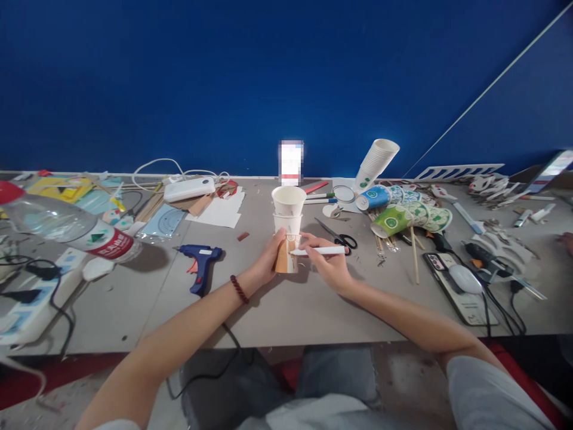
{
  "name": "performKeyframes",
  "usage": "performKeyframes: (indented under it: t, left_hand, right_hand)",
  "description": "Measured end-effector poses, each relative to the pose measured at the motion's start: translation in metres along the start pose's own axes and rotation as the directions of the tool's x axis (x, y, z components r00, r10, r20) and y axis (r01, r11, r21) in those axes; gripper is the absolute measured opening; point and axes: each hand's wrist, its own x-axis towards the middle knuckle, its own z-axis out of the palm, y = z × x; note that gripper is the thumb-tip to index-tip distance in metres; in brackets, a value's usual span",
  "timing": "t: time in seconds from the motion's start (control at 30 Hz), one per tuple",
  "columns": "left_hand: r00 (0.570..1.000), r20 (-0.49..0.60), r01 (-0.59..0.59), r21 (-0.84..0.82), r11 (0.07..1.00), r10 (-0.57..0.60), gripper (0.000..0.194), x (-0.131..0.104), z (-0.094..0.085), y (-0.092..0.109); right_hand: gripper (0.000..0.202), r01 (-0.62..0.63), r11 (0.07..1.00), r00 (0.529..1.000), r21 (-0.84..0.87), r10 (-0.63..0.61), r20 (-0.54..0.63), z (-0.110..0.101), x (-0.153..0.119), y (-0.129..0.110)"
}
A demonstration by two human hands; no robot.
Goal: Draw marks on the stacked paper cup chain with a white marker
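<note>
A stack of paper cups (287,224) stands in front of me, the upper ones white, the lowest partly coloured orange-brown. My left hand (270,255) is wrapped around the left side of the lowest cup. In my right hand (330,266) is a white marker (326,251), held pinched and nearly level, its tip at the coloured side of that cup. Just beyond the right hand lie black-handled scissors (342,237). Off to the left of my left hand rests a blue hot glue gun (203,263).
A large water bottle (89,230) leans at the left near a power strip (40,304). Beyond the cups a lit phone (290,161) stands upright. To the right are a tall cup stack (378,161), patterned cups (391,222), a phone (461,292) and a mouse (465,279) with cables.
</note>
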Motion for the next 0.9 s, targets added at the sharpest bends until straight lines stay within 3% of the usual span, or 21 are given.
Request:
performKeyframes:
  t: [0.4, 0.7, 0.9]
  left_hand:
    - [0.999, 0.026, 0.03, -0.02, 0.999, -0.03, 0.06, -0.0003, 0.0018, 0.0007]
    - [1.0, -0.008, 0.007, -0.027, 1.0, -0.007, 0.049, -0.0008, 0.0029, 0.0008]
    - [0.999, 0.045, 0.007, -0.026, 1.0, -0.006, 0.053, -0.0012, 0.0052, 0.0019]
  right_hand:
    - [0.034, -0.121, 0.992, 0.992, 0.033, 0.122, -0.038, 0.0008, -0.0017, 0.0022]
    - [0.028, -0.005, 1.0, 1.0, 0.008, 0.005, 0.021, 0.0003, -0.0003, -0.0008]
    - [0.029, -0.047, 0.999, 0.999, 0.012, 0.048, -0.02, 0.0014, -0.0014, 0.0032]
